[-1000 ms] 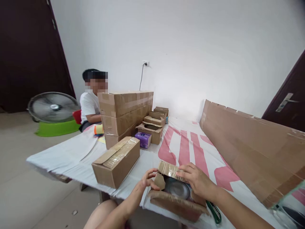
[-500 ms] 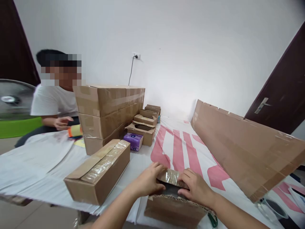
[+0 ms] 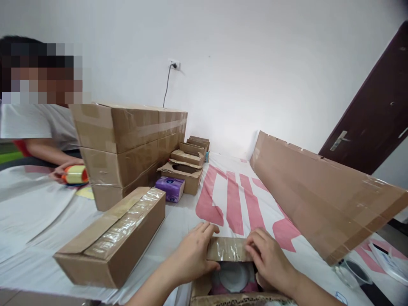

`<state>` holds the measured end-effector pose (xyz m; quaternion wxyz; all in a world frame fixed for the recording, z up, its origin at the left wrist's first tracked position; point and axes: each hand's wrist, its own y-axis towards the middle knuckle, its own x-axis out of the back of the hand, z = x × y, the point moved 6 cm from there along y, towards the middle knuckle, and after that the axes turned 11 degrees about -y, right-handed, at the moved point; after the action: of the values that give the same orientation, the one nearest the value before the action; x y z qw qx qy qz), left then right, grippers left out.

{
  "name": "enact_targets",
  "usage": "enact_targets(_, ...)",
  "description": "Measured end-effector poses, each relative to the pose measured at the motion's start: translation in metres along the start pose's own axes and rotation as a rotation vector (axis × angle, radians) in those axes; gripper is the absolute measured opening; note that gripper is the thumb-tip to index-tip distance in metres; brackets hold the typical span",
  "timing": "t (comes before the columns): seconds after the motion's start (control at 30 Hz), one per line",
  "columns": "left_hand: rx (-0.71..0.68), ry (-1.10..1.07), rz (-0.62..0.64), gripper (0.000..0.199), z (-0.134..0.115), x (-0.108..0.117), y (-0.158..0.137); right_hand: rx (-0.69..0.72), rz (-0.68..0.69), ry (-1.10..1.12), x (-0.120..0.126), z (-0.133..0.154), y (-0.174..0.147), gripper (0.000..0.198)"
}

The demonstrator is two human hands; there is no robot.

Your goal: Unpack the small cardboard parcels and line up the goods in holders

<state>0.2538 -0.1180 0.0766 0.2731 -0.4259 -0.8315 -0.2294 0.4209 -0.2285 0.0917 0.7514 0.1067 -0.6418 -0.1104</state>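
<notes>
An open cardboard box [image 3: 204, 287] with a ragged front edge stands at the table's near edge. My left hand [image 3: 196, 255] grips the left end of its taped flap [image 3: 228, 250], thumb below and fingers above. At the flap's right end, my right hand [image 3: 270, 261] has its fingers closed on the cardboard. Inside the box shows a round grey-white thing [image 3: 234, 276] with pink around it; its kind I cannot make out. To the left lies a long closed cardboard box [image 3: 111, 238], sealed with clear tape.
Stacked cardboard boxes [image 3: 134, 148] stand at the left, beside a purple tissue pack [image 3: 170, 189] and a row of opened boxes [image 3: 188, 178]. A large cardboard sheet [image 3: 312, 191] leans at the right, near a clear cup [image 3: 353, 272]. A co-worker [image 3: 41, 123] holds an orange-and-yellow roll.
The flap now lies further open, and the round grey-white thing inside shows. My hands stay at the flap. The view has shifted, and the co-worker's hand is now on the roll.
</notes>
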Motion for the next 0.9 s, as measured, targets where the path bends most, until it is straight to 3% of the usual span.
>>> enact_targets(0.17, -0.011, 0.034, 0.031, 0.052, 0.003, -0.007, -0.002, -0.098, 0.074, 0.117, 0.004, -0.026, -0.01, 0.029)
enact_targets(0.37, -0.021, 0.065, 0.027, 0.048, 0.0, -0.006, -0.002, -0.106, 0.101, 0.129, 0.002, -0.024, -0.019, 0.034)
enact_targets(0.9, -0.016, 0.053, 0.056, 0.055, -0.003, -0.007, -0.007, 0.069, 0.032, -0.018, 0.004, -0.005, -0.041, 0.027)
